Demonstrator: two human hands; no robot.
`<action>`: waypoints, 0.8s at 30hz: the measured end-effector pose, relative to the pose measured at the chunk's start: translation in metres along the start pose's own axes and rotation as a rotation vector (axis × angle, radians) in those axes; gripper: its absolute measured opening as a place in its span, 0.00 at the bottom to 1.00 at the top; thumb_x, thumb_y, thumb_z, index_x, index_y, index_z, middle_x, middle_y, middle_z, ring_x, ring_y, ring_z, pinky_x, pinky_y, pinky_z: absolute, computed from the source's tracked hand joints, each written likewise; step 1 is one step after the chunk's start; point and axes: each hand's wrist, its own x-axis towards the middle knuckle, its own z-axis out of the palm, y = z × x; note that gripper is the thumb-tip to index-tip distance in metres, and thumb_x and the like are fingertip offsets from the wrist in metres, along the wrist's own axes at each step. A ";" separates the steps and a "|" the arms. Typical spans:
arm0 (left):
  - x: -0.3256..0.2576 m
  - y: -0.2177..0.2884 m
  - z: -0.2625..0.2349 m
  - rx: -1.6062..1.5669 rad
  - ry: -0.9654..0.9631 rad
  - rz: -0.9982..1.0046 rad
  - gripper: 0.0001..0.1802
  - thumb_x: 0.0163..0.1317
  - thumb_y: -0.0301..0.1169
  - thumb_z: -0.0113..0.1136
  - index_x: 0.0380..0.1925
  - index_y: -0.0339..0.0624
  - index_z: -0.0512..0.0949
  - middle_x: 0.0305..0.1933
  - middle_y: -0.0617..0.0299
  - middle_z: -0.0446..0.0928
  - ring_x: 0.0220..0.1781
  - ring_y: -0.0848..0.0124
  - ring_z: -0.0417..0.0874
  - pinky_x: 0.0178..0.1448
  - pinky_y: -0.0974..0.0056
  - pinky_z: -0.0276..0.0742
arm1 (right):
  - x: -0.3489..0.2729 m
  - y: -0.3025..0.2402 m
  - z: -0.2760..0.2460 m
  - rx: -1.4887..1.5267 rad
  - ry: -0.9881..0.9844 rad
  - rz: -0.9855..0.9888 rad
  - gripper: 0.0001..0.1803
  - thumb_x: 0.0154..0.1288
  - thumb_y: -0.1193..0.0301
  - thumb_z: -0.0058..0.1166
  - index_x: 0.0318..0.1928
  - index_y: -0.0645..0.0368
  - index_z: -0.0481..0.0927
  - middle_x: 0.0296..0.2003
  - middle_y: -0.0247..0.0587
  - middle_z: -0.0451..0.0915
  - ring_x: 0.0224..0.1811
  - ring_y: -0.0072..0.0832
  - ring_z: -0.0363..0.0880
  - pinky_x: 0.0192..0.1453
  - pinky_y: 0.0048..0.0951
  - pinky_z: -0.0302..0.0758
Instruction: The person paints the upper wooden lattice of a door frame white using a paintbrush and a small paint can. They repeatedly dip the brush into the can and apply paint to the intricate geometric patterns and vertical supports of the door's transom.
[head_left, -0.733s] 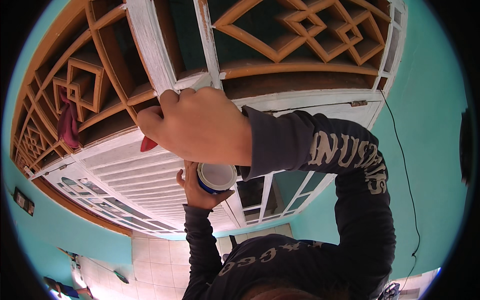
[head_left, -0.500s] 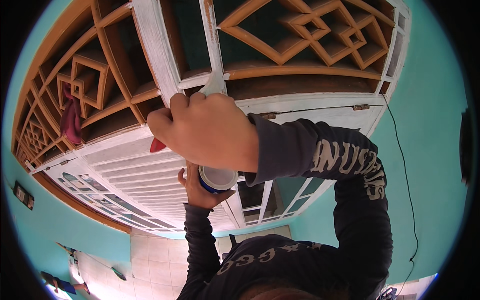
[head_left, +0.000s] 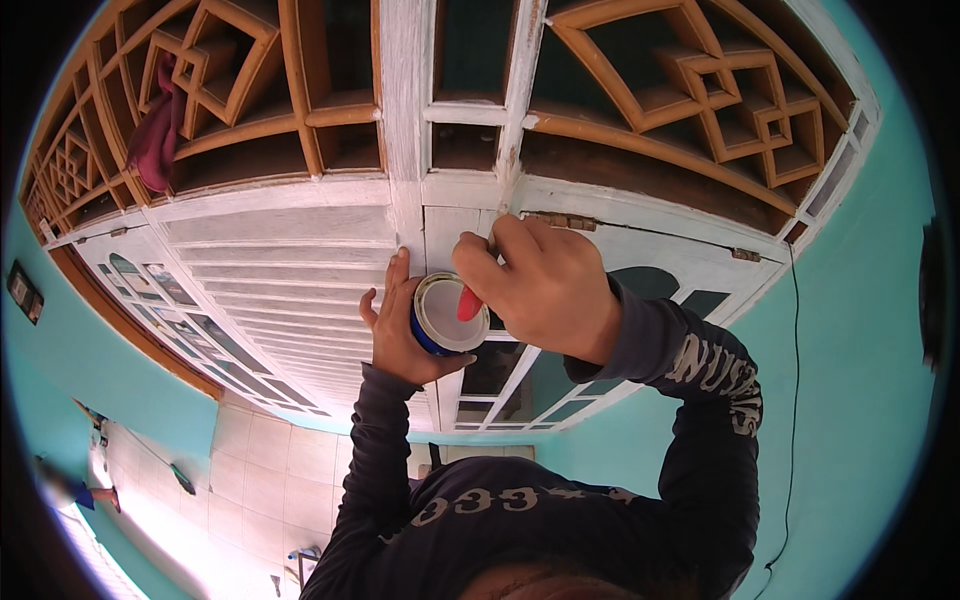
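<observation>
My left hand (head_left: 398, 335) grips a small blue paint can (head_left: 432, 343) with white paint inside, held in front of white louvred shutters. Just to its right, my right hand (head_left: 545, 290) is closed round a paintbrush (head_left: 468, 304). The brush's red handle end hangs in front of the can's opening. Its bristle end points up to the white wooden frame (head_left: 405, 110), and my fingers partly hide it. Whether the bristles touch the frame I cannot tell. Above, the frame borders brown diamond-pattern lattice panels (head_left: 650, 130).
A dark red cloth (head_left: 155, 140) hangs on the left lattice. Hinges (head_left: 560, 221) sit along the frame beside my right hand. A black cable (head_left: 796, 380) runs down the turquoise wall (head_left: 850, 330) on the right. Another person's leg (head_left: 105, 497) shows at the far lower left, near the tiled floor (head_left: 260, 480).
My right hand with the paintbrush has moved right and down from the upper frame, uncovering the paint can. The view has shifted. My left hand still holds the can.
</observation>
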 end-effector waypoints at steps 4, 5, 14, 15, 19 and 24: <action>-0.003 -0.007 0.000 -0.016 0.041 0.006 0.62 0.19 0.48 0.89 0.63 0.44 0.72 0.81 0.39 0.57 0.83 0.48 0.58 0.78 0.38 0.41 | 0.018 0.010 0.003 0.003 0.328 -0.010 0.13 0.58 0.68 0.60 0.45 0.54 0.79 0.27 0.34 0.69 0.22 0.27 0.73 0.23 0.28 0.71; -0.003 -0.005 -0.001 -0.025 0.054 0.011 0.62 0.19 0.49 0.89 0.63 0.44 0.72 0.81 0.39 0.57 0.83 0.48 0.58 0.78 0.39 0.41 | 0.018 0.009 0.004 -0.014 0.241 -0.013 0.14 0.58 0.68 0.60 0.45 0.54 0.80 0.28 0.34 0.69 0.22 0.27 0.73 0.22 0.28 0.70; -0.003 -0.008 -0.003 -0.010 -0.002 0.013 0.61 0.20 0.49 0.89 0.63 0.45 0.73 0.82 0.39 0.57 0.84 0.49 0.58 0.78 0.39 0.40 | 0.031 0.009 0.014 -0.068 0.234 -0.044 0.12 0.53 0.64 0.62 0.36 0.51 0.76 0.26 0.33 0.67 0.21 0.23 0.72 0.19 0.24 0.70; -0.003 -0.008 -0.004 -0.012 -0.010 0.003 0.61 0.20 0.49 0.89 0.63 0.45 0.73 0.82 0.39 0.57 0.84 0.49 0.58 0.78 0.39 0.40 | 0.032 0.011 0.015 -0.064 0.259 -0.044 0.12 0.52 0.64 0.62 0.36 0.51 0.76 0.26 0.33 0.67 0.21 0.23 0.72 0.19 0.24 0.70; -0.001 -0.008 -0.004 -0.025 -0.033 -0.012 0.61 0.19 0.48 0.88 0.62 0.45 0.73 0.82 0.39 0.56 0.84 0.49 0.58 0.78 0.39 0.40 | 0.025 0.004 0.005 -0.012 0.096 -0.003 0.16 0.50 0.70 0.65 0.43 0.53 0.84 0.27 0.34 0.72 0.24 0.29 0.76 0.22 0.28 0.71; -0.001 -0.006 -0.005 -0.022 0.006 0.006 0.62 0.18 0.47 0.88 0.62 0.45 0.73 0.82 0.39 0.56 0.84 0.49 0.58 0.78 0.38 0.40 | 0.021 0.015 0.004 0.003 0.227 0.022 0.17 0.48 0.72 0.68 0.43 0.54 0.85 0.26 0.34 0.72 0.23 0.27 0.76 0.21 0.27 0.70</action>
